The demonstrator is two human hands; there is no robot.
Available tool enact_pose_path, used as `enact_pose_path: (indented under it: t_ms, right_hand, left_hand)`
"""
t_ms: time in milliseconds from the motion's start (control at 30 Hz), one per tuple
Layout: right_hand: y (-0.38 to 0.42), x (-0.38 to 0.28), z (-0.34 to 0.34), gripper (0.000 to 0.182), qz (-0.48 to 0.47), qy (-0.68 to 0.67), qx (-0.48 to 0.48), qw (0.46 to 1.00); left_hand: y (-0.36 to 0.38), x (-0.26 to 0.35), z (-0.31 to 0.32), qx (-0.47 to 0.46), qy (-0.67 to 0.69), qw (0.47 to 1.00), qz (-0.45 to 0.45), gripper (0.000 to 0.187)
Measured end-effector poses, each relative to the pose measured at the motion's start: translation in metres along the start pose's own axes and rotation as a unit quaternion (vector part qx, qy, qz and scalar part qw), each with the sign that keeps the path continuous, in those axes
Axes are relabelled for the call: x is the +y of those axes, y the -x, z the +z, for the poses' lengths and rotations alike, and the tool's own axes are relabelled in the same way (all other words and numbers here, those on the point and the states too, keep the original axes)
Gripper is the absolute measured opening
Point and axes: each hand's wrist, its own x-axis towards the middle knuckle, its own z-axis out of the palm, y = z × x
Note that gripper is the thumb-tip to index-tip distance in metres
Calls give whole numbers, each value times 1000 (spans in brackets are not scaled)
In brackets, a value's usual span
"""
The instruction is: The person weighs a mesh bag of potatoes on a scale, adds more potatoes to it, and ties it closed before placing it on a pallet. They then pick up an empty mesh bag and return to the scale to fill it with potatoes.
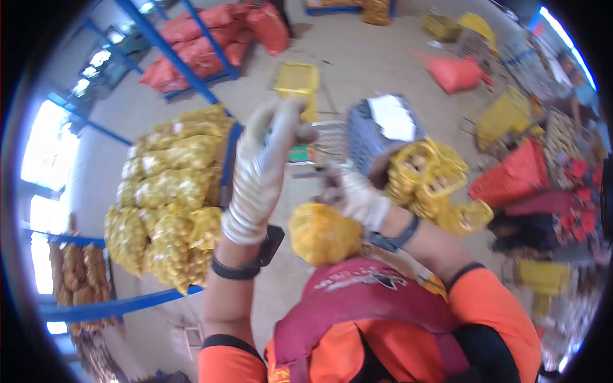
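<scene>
My left hand [265, 169], in a white glove, is raised at the centre left, apart from the bag. Its fingers are bent and drawn together; blur hides what they hold, if anything. My right hand [359, 196], gloved with dark fingertips, is closed at the top of a full yellow mesh bag [324, 234]. The bag stands upright in front of my body, its contents rounded under the mesh. Beyond my hands is a scale [330, 142] with a green and red patch beside it.
Filled yellow mesh bags [172, 185] are stacked at left by a blue rail [121, 306]. A blue-grey crate [364, 137] bears white paper. Open yellow bags [424, 172] stand at right. Red sacks [204, 51] lie behind; another person [575, 204] is at far right.
</scene>
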Motion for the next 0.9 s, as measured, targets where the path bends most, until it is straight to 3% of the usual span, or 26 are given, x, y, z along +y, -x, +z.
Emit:
enact_pose_path:
  t_ms: [33,67,100,133,167,200,233,267,300,333,400,433,467,500,533,567,633,700,733,800,833,900]
  right_hand:
    - [-21,-4,-27,17,-22,-55,-112,992]
    - [-45,-6,-53,20,-40,-109,-228,967]
    - [-45,-4,-50,19,-55,-101,-216,970]
    - [-41,5,-40,18,-68,-91,-200,973]
    - [-27,9,-14,19,-69,2,-149,986]
    - [-13,18,1,20,-78,96,-91,988]
    - [-16,37,-9,21,-52,137,-169,975]
    - [-19,54,-25,22,-32,171,-238,956]
    - [-17,62,-39,25,49,139,-191,970]
    - [-12,66,-58,29,132,108,-134,976]
    - [-16,44,-120,31,85,-10,-262,961]
    - [-3,39,-123,31,83,-6,-263,961]
    - [21,34,-123,30,79,-35,-193,977]
    - [38,31,-127,29,75,-66,-123,987]
    - [43,31,-135,29,70,-66,-126,987]
    - [47,31,-147,29,103,11,-81,991]
    - [45,35,-184,29,132,86,-37,987]
    - [18,49,-229,30,157,132,7,979]
    - [3,56,-243,30,154,130,5,979]
    - [-27,64,-266,29,186,1,21,982]
    - [-43,67,-277,29,180,4,17,983]
    - [-76,73,-296,26,210,-64,1,976]
  left_hand:
    - [12,-10,-25,23,-86,995,-53,26]
    - [38,-50,-55,73,-43,975,-207,30]
    - [82,-138,-102,-5,-103,978,-178,36]
    - [104,-126,-74,148,75,846,-506,51]
    - [133,-141,-57,14,422,749,-510,66]
    - [155,-156,-33,38,306,856,-414,71]
    - [161,-172,-13,58,177,931,-313,75]
    - [155,-185,-3,98,333,855,-386,74]
    - [148,-192,1,126,482,741,-450,73]
    - [145,-191,0,126,486,742,-444,73]
    - [137,-191,-1,161,611,615,-472,72]
    - [137,-190,4,190,603,612,-475,65]
    - [135,-184,5,188,604,612,-475,65]
    - [134,-177,3,219,568,598,-521,59]
    - [130,-172,0,248,529,583,-564,53]
    - [129,-174,-2,243,529,587,-563,53]
    - [142,-190,-10,174,340,677,-629,42]
    - [177,-256,-45,-70,125,758,-636,34]
    - [171,-246,-53,-72,121,759,-636,34]
    - [148,-219,-65,-414,-90,724,-545,35]
    - [143,-211,-66,-486,-170,716,-471,35]
    - [141,-192,-65,-535,-316,703,-345,35]
